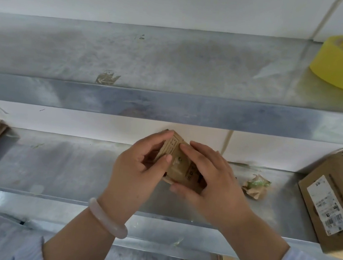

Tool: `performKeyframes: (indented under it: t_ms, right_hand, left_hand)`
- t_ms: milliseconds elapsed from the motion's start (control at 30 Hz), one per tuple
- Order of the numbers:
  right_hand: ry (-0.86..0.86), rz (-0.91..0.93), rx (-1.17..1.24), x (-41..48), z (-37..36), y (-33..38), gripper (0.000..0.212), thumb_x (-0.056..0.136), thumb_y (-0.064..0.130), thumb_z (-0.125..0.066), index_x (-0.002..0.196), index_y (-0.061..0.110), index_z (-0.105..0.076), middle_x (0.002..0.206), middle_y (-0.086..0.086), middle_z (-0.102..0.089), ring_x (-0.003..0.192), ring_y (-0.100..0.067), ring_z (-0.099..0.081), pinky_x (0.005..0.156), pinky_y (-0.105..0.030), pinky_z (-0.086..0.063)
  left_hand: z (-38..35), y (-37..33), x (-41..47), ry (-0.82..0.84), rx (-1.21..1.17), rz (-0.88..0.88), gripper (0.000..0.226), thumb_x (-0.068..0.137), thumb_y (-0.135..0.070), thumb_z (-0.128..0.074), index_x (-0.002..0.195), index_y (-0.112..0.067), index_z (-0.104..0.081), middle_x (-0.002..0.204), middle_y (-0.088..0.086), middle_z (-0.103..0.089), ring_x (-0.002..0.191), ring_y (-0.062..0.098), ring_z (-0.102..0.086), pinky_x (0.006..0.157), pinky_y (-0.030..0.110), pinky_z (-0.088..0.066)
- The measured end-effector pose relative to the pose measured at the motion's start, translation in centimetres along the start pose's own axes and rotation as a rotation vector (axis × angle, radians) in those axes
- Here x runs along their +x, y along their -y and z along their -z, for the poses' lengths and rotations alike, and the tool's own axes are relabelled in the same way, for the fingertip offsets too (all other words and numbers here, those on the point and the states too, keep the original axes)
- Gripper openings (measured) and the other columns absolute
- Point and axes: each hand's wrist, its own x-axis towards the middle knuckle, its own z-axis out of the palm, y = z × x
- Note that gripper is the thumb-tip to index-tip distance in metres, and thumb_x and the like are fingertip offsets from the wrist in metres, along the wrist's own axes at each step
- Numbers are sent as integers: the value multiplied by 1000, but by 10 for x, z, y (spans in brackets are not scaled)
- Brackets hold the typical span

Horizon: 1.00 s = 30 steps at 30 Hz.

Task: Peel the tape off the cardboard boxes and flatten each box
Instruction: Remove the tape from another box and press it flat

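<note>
Lower shelf (pixel 64 166): bare stretch left of centre; 2 obstacles at right, crumpled wad (pixel 255 186) and labelled box (pixel 330 203); upper shelf (pixel 169 108) overhead.

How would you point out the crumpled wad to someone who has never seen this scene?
Find the lower metal shelf, where the left hand and right hand grip a small box. Just right of the right hand, before the large labelled box, lies the crumpled wad. Unlike the flat-sided boxes around it, it is a scrunched brown ball tinged green.
</note>
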Motion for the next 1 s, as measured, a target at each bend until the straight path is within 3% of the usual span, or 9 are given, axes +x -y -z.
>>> performKeyframes:
  t_ms: [133, 200, 333, 467, 533, 700, 800, 867, 1000]
  right_hand:
    - [5, 5, -29, 0, -2, 2, 76, 71, 51, -76, 139, 28, -50, 144, 5, -48, 126, -18, -49, 106, -34, -35]
    - [-27, 17, -6, 1, -2, 3, 72, 69, 47, -78, 133, 25, -55, 139, 4, -53, 123, -16, -52, 104, -34, -39]
    - [-22, 42, 81, -1, -1, 0, 65, 69, 46, -79, 127, 24, -58, 138, 7, -53, 120, -11, -51, 104, -41, -45]
    - [-26, 49, 191, -4, -2, -5, 64, 70, 47, -79, 125, 24, -58, 134, 15, -50, 121, 13, -40, 100, -8, -36]
    - [-15, 48, 228, -5, -4, -4, 64, 70, 51, -76, 125, 26, -56, 134, 15, -50, 121, 15, -39, 99, -2, -30]
    - [-17, 50, 258, -7, -11, -6, 62, 72, 58, -71, 125, 32, -51, 138, 27, -41, 125, 18, -36, 112, -17, -28]
    - [-23, 69, 273, -7, -12, -7, 65, 78, 60, -68, 128, 21, -57, 143, 10, -48, 131, 2, -43, 112, -31, -37]
    - [-61, 80, 243, -6, -11, -9, 62, 79, 59, -67, 125, 17, -61, 141, 4, -52, 130, -3, -45, 109, -26, -38]
    - [-95, -13, 274, -2, -7, -9, 45, 80, 50, -65, 119, 26, -67, 133, 13, -55, 125, -3, -46, 105, -26, -40]
  left_hand:
    - [2, -2, 1, 40, 228, -96, 47, 92, -12, -62, 125, -44, -57, 120, -27, -61, 114, -4, -56, 92, 24, -52]
    - [3, 0, 1, 77, 379, -194, 43, 89, -17, -60, 128, -34, -58, 129, -16, -56, 119, -5, -49, 96, 16, -46]
    - [5, 5, 1, 128, 396, -171, 42, 85, -37, -59, 125, -27, -61, 139, 0, -43, 127, 21, -44, 101, 45, -47]
    - [14, 6, 5, 277, 424, -212, 54, 82, -53, -59, 129, -27, -58, 154, -2, -31, 137, 27, -37, 106, 53, -40]
    - [20, 6, 8, 329, 432, -256, 59, 79, -54, -65, 133, -31, -55, 157, -4, -26, 140, 26, -34, 106, 55, -38]
    - [27, 7, 14, 430, 451, -194, 76, 68, -62, -73, 137, -48, -43, 153, -17, -22, 139, 18, -32, 107, 52, -40]
    - [26, 9, 16, 412, 460, -207, 77, 67, -64, -72, 136, -45, -45, 145, -17, -31, 136, 17, -35, 105, 50, -42]
    - [24, 10, 17, 399, 455, -202, 76, 67, -65, -71, 136, -44, -46, 142, -15, -34, 135, 18, -36, 105, 50, -42]
    - [23, 13, 18, 405, 469, -209, 78, 67, -67, -70, 138, -46, -43, 142, -14, -34, 135, 18, -35, 106, 52, -40]
